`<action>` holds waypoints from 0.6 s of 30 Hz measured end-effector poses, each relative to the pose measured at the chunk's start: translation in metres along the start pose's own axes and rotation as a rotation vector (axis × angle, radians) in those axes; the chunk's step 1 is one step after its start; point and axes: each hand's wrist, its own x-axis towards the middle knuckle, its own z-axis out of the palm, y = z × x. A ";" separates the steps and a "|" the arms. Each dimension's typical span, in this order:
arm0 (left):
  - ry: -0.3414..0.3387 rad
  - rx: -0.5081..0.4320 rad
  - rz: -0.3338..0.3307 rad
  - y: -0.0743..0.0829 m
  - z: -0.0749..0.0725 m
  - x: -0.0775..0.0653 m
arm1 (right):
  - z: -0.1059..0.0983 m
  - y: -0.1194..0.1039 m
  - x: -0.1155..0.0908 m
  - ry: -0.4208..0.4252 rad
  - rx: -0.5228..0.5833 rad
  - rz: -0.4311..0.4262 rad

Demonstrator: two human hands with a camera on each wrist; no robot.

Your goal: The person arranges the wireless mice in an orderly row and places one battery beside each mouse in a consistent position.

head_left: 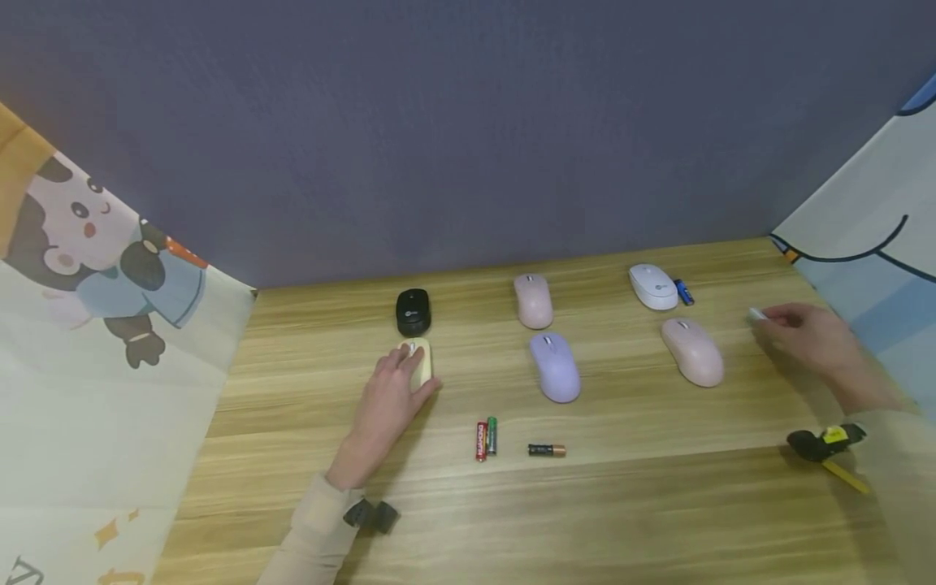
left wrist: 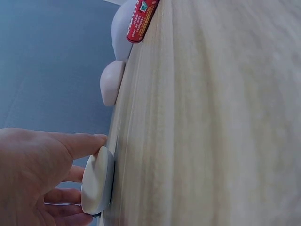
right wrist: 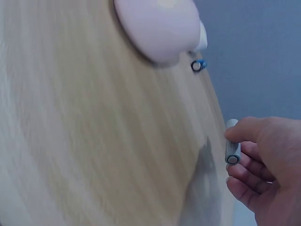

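My left hand [head_left: 391,388] lies over a pale yellow computer mouse [head_left: 422,374] on the table, holding it between thumb and fingers. The left wrist view shows the thumb at one edge of this mouse [left wrist: 96,183] and the other fingers partly hidden behind it. At the far right, my right hand [head_left: 808,337] pinches a whitish battery [right wrist: 232,148] between thumb and fingers, raised off the table. Nearest to that hand are a pink mouse [head_left: 693,353] and, farther back, a blue battery [head_left: 683,292] beside a white mouse [head_left: 653,286].
A black mouse [head_left: 413,312] stands just behind the yellow one. Mid-table are another pink mouse [head_left: 534,301] and a lavender mouse [head_left: 555,367]. Closer to me lie a red battery [head_left: 481,441], a green one [head_left: 492,436] and a black-and-copper one [head_left: 546,450]. A dark panel [head_left: 468,146] rises behind.
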 end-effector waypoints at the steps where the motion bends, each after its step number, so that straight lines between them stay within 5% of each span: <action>1: 0.000 0.001 0.000 0.000 0.000 0.000 | 0.000 -0.003 0.000 0.002 0.002 -0.008; 18: -0.009 0.000 0.003 0.002 -0.002 -0.001 | 0.005 -0.053 0.009 0.109 0.015 -0.209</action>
